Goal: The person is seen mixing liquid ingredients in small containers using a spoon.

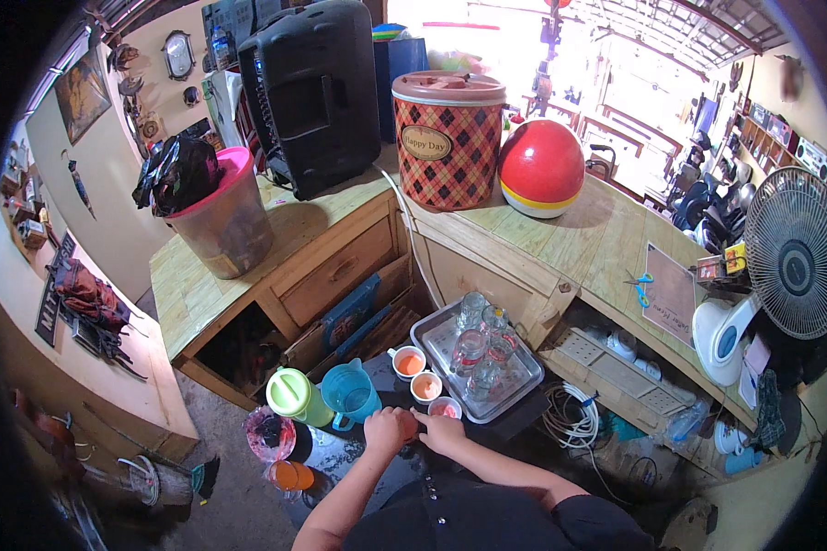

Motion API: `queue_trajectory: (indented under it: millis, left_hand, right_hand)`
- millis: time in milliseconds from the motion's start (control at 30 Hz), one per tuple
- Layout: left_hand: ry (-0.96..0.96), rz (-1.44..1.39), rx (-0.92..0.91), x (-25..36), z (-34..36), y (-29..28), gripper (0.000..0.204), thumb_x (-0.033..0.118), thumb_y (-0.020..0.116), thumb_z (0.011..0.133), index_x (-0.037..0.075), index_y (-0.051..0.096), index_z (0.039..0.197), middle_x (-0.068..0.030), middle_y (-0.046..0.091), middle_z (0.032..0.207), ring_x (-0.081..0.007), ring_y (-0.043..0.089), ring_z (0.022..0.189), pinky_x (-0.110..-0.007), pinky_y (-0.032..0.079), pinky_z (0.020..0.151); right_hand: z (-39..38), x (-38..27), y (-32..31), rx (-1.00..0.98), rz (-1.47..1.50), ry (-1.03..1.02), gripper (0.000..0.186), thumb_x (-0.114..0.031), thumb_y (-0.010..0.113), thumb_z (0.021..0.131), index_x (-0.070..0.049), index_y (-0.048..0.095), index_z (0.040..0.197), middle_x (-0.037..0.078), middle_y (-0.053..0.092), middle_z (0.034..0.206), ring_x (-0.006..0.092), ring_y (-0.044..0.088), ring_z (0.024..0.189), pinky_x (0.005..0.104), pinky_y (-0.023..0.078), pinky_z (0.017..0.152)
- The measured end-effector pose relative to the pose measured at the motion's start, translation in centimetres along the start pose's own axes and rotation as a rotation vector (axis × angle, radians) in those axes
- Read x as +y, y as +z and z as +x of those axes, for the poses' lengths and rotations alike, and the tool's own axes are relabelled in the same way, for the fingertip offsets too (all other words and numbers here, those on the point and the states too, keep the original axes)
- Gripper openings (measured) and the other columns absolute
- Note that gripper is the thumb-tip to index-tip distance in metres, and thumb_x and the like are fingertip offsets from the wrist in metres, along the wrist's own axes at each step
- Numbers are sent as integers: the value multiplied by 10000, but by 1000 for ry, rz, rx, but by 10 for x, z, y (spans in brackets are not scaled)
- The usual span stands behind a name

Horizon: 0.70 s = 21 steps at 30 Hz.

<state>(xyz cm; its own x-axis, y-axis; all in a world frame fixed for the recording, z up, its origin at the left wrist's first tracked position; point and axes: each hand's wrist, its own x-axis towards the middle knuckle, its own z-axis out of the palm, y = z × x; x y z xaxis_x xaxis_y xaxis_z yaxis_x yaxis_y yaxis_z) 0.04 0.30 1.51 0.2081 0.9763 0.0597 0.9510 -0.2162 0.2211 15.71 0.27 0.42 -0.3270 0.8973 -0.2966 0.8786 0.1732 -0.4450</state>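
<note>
Both hands meet at the near side of a low dark table. My left hand [386,432] has its fingers curled round something reddish, mostly hidden. Against it, my right hand [443,433] is closed, its fingertips at the same spot; what they pinch is too small to name. Just beyond the right hand sits a white cup [446,400] with pink contents. Two more white cups, a middle cup [426,401] and a far cup [407,376], hold orange contents. Left of my hands stand a blue pitcher [349,393] and a pale green lidded jug [296,397].
A metal tray [522,375] with several glass mugs [481,344] lies right of the cups. At left are a clear container [268,435] with dark red contents and an orange-filled container [290,476]. A wooden counter [606,230] carries a plaid cooler [448,147]; coiled cable [570,415] hangs below.
</note>
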Motion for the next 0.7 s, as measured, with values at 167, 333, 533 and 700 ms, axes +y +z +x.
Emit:
queue_trajectory:
  millis: [167,333,533,700]
  left_hand:
    - [-39,-236,30,-4,0,15,192,277,657,739,157,673,887,-62,642,806,-260,649,744,-392,505,618]
    - [-46,15,-70,2,2,-1,168,274,610,817,120,659,864,-81,649,841,-280,647,784,-399,510,639]
    - [-59,-345,102,-5,1,11,182,252,625,769,138,668,904,-83,654,852,-289,651,767,-409,514,642]
    - [-75,-29,-9,-8,-2,7,185,251,646,768,135,661,912,-65,650,867,-276,651,788,-405,514,639]
  right_hand:
    - [5,1,5,-36,-28,14,558,-266,625,793,-214,478,1329,135,669,905,308,660,818,451,522,673]
    - [2,2,4,-2,1,6,591,-276,631,795,-238,450,1356,130,670,904,303,659,819,444,522,671]
    - [8,6,12,-44,-22,21,640,-286,632,803,-292,393,1397,133,668,906,302,659,815,442,523,675]
    - [1,0,3,-7,3,-9,625,-294,635,799,-284,414,1384,138,666,912,307,659,815,445,525,675]
